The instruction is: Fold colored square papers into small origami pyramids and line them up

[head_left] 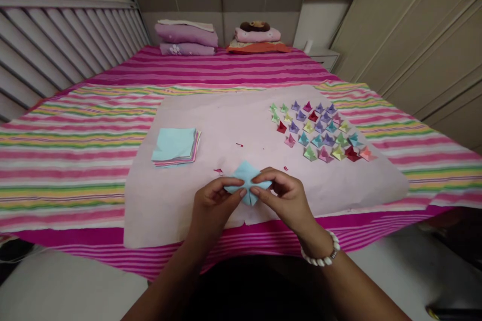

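Observation:
A light blue paper square (246, 176), partly folded, is held between both hands just above a pale pink sheet (233, 125) spread on the bed. My left hand (213, 205) pinches the paper's left side with thumb and fingers closed. From the other side, my right hand (286, 195), with a white bead bracelet on its wrist, pinches the right edge. A stack of coloured paper squares (175, 146), light blue on top, lies to the left. Several small folded paper pieces (320, 130) in many colours sit in rows to the right.
The bed has a pink striped cover (68, 160). Folded blankets and pillows (186, 37) lie at the headboard. A slatted rail (56, 45) runs along the left. Wardrobe doors (422, 40) stand at the right. Tiny red paper scraps (218, 170) dot the pink sheet.

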Action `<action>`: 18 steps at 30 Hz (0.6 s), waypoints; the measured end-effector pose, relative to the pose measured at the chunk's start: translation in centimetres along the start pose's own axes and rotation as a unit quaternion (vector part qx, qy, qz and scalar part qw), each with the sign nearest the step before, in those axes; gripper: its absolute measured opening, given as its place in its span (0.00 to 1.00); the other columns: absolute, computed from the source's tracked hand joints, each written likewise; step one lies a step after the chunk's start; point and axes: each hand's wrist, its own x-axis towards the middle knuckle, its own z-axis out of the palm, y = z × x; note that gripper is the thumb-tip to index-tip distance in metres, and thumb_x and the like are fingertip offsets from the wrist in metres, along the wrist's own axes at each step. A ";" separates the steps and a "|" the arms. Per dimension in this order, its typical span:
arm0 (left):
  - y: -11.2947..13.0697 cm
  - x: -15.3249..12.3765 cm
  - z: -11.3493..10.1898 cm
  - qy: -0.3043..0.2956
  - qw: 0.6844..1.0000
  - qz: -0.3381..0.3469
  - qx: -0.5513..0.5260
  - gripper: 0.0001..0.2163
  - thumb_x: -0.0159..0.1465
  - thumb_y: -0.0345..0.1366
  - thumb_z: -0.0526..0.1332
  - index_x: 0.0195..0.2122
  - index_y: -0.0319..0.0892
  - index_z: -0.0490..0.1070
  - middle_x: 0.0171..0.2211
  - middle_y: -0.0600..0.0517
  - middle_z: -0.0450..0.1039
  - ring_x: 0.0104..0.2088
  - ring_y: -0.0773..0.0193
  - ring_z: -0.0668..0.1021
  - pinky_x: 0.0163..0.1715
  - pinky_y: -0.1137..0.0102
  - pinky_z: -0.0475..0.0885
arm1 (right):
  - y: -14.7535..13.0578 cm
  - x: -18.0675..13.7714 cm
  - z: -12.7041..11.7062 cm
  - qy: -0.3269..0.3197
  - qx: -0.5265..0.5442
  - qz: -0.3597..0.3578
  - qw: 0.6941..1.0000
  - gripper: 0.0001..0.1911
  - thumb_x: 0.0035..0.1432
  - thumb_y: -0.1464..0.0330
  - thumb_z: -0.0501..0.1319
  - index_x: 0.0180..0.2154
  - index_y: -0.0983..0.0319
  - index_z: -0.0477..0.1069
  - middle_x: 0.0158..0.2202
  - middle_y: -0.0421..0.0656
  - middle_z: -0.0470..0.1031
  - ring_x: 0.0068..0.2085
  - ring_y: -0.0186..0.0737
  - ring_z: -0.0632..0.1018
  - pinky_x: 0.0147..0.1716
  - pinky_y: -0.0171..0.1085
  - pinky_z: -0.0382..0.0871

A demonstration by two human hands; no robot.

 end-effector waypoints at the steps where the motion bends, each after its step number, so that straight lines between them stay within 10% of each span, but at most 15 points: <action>1: 0.0 0.0 0.0 -0.004 1.000 0.002 0.005 0.07 0.50 0.34 0.70 0.32 0.42 0.78 0.20 0.57 0.75 0.21 0.72 0.73 0.22 0.77 0.69 | 0.1 0.0 0.1 0.004 0.005 0.015 1.000 0.08 0.50 0.64 0.69 0.33 0.58 0.76 0.31 0.41 0.75 0.26 0.34 0.71 0.21 0.33 0.66; 18: 0.2 0.4 -1.2 -0.040 0.963 0.153 0.219 0.09 0.56 0.33 0.67 0.40 0.46 0.79 0.32 0.52 0.75 0.35 0.64 0.77 0.35 0.71 0.73 | -0.3 0.2 -0.5 -0.026 -0.047 -0.069 0.996 0.07 0.54 0.71 0.67 0.37 0.56 0.78 0.33 0.42 0.76 0.40 0.42 0.76 0.41 0.45 0.70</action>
